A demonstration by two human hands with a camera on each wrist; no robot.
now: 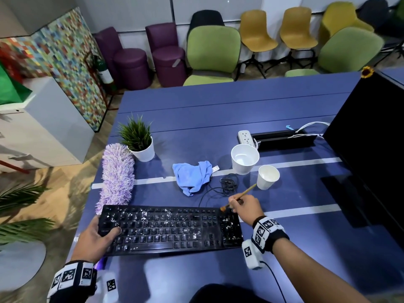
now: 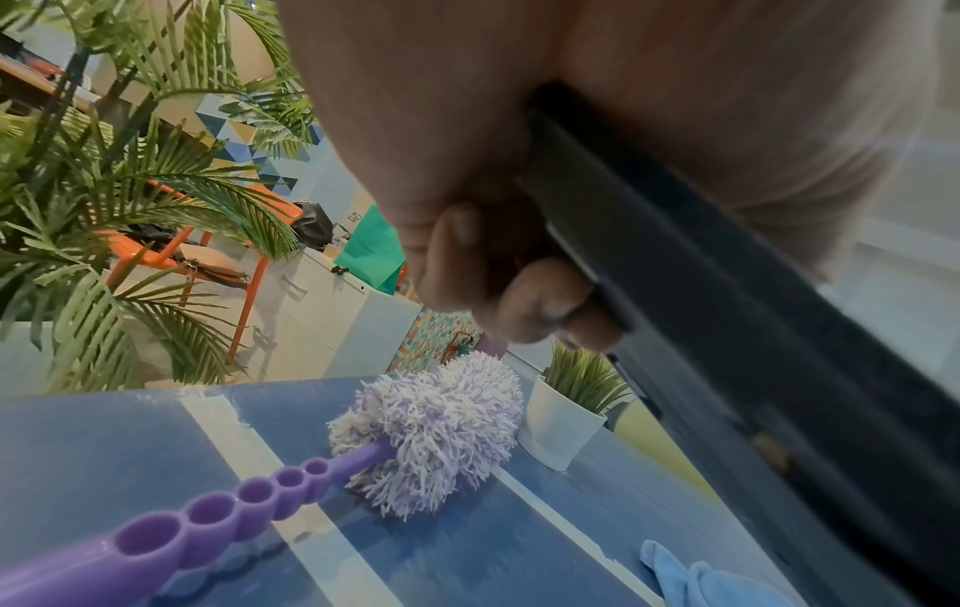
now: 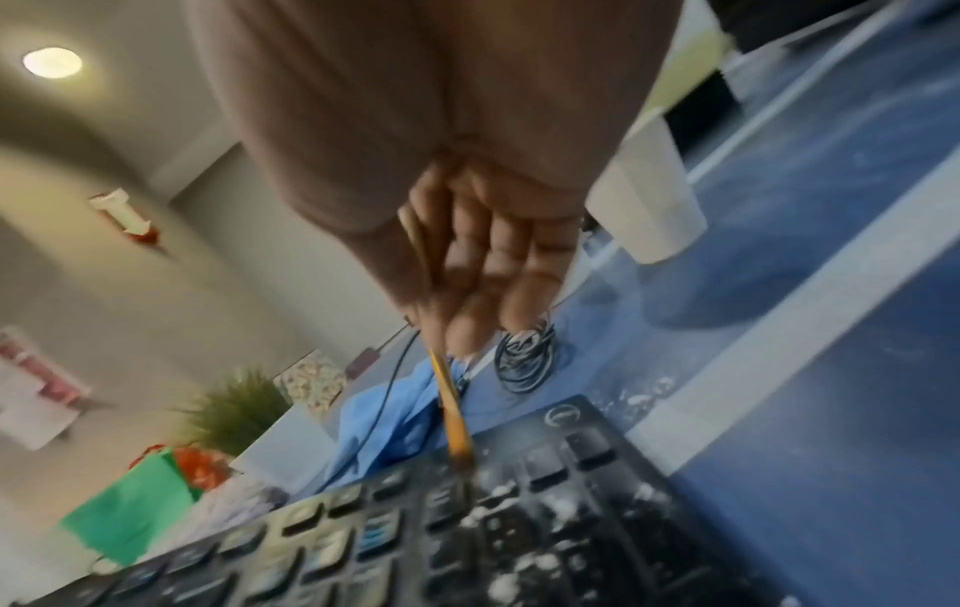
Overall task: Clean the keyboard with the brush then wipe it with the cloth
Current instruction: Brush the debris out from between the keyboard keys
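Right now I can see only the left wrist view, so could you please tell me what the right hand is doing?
Observer: The right hand pinches a thin wooden brush, its bristles at the far right corner of the keyboard.
Operator: Thank you. How dirty are the keys?
Observer: White crumbs are scattered across them, thickest along the top rows and on the number pad.
Operator: And what lies beyond it?
Observer: The blue cloth lies crumpled on the table, untouched, beside a coiled black cable.
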